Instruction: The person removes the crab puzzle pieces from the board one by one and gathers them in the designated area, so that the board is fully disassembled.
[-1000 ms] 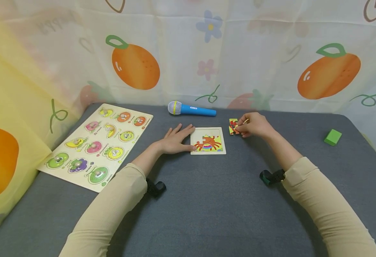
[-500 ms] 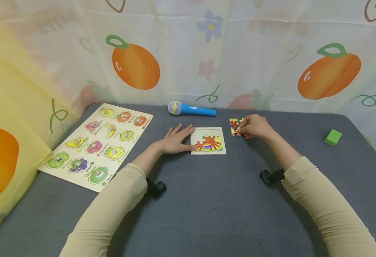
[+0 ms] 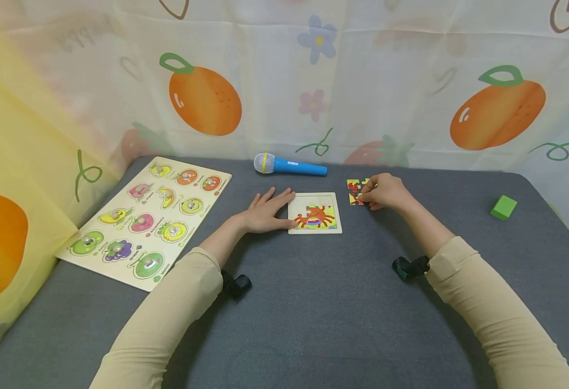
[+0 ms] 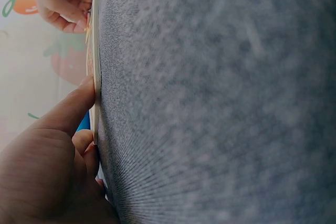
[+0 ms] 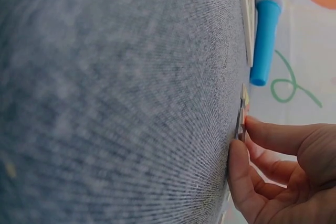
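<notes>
A small square jigsaw tray [image 3: 303, 201] lies mid-table, with a red crab picture filling its lower and right parts. My left hand [image 3: 263, 213] lies spread at its left side, thumb [image 4: 86, 90] and fingertips touching the edge. To the right of the tray is a cluster of yellow-and-red puzzle pieces [image 3: 354, 185]. Over these is my right hand [image 3: 387, 190], thumb and index finger pinching a puzzle piece [image 5: 242, 129] low at the tabletop. The fingers cover much of that piece.
A blue toy microphone [image 3: 300, 167] lies behind the tray. On the left, a large wooden fruit puzzle board [image 3: 140, 208] sits at an angle. A green block [image 3: 503, 208] stands near the right edge. A fruit-print curtain [image 3: 274, 81] hangs along the back.
My right hand has shifted slightly right and toward me, uncovering more of the pieces, then stays almost still over the last half second. The left hand and tray keep their place.
</notes>
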The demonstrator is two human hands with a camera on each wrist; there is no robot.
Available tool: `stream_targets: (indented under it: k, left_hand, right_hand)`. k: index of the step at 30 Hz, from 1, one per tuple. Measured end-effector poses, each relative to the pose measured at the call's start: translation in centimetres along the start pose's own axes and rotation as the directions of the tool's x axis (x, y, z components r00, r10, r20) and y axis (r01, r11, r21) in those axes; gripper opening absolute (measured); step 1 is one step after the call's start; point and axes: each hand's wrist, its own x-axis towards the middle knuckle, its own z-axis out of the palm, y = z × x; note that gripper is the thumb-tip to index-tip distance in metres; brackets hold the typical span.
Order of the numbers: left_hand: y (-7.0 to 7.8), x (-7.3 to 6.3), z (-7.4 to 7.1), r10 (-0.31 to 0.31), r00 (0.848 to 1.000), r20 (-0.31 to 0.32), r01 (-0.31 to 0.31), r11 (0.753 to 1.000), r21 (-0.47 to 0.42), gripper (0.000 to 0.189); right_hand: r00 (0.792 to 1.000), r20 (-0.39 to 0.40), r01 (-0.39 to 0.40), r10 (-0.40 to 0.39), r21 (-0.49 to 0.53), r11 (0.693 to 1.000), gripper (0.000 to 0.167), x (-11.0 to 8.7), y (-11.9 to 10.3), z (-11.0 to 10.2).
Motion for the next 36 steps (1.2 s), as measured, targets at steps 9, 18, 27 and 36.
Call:
stream_targets:
  k: [9,18,27,36]
  left_hand:
    - [0.01,0.01,0.05,-0.004,1.000,0.001,0.004,1.000,0.001,0.083]
    - [-0.03,-0.02,0.06,0.002,1.000,0.002,-0.002,1.000,-0.004,0.084]
    - [0.07,-0.09,0.01,-0.001,1.000,0.000,0.001,1.000,-0.004,0.083]
    - [-0.02,-0.02,0.02,0.001,1.000,-0.002,-0.001,1.000,-0.002,0.083]
  right_hand:
    - [1.000,0.019,0.008,-0.008,-0.006,1.000,0.028,0.02,0.00,-0.05]
    - [1.000,0.017,0.000,0.000,0.002,1.000,0.022,0.07,0.10,-0.04]
    - [1.000,0.020,0.003,-0.003,-0.034,0.999,0.024,0.00,-0.27,0.08]
    - [1.000,-0.001,0.028,-0.028,-0.026,0.999,0.023,0.04,-0.40,0.20]
